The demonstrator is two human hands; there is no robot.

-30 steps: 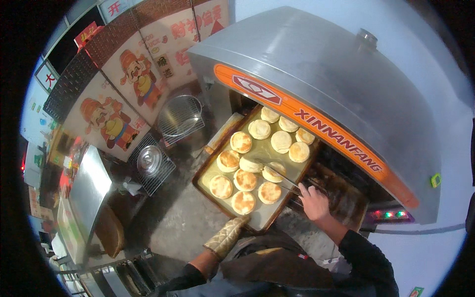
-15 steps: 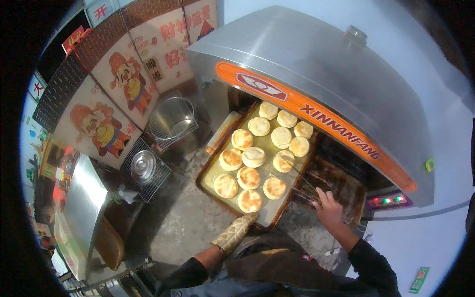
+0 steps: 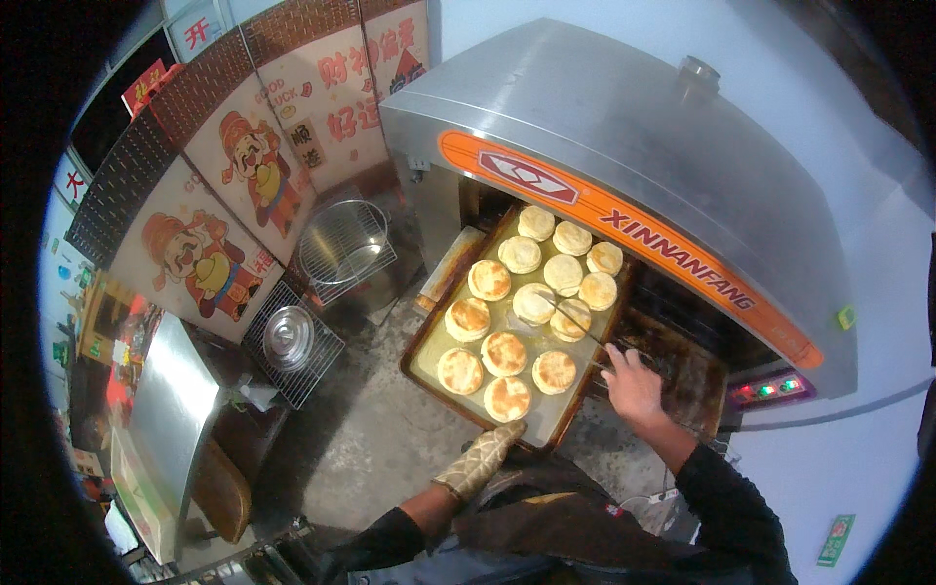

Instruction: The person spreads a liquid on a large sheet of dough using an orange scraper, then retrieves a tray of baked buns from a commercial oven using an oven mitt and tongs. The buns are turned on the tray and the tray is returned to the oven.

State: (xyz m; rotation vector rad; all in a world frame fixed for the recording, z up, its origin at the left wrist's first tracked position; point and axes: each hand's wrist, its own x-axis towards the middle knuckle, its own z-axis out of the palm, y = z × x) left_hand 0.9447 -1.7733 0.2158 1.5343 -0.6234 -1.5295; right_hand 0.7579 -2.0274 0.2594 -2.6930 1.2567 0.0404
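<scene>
My left hand, in a quilted tan oven mitt, is closed on the near edge of a dark-rimmed baking tray. Long thin metal tongs are in my bare right hand, over the tray's right side. Their tips reach a pale round flatbread mid-tray, which sits against another flatbread. Whether the tips grip it, I cannot tell. Several more round flatbreads lie on the tray. Nearer ones, such as this flatbread, have browned tops; the far ones look paler.
The tray juts from the mouth of a steel deck oven with an orange front strip. A lit control panel is at its right. Leftward are a round metal pot under a wire rack, a metal lid on another rack, and a folding screen.
The tongs' tips have gone from the right-hand flatbread to the pale one at mid-tray, which has shifted right against its neighbour. My left mitt stays at the tray edge. The view has shifted slightly.
</scene>
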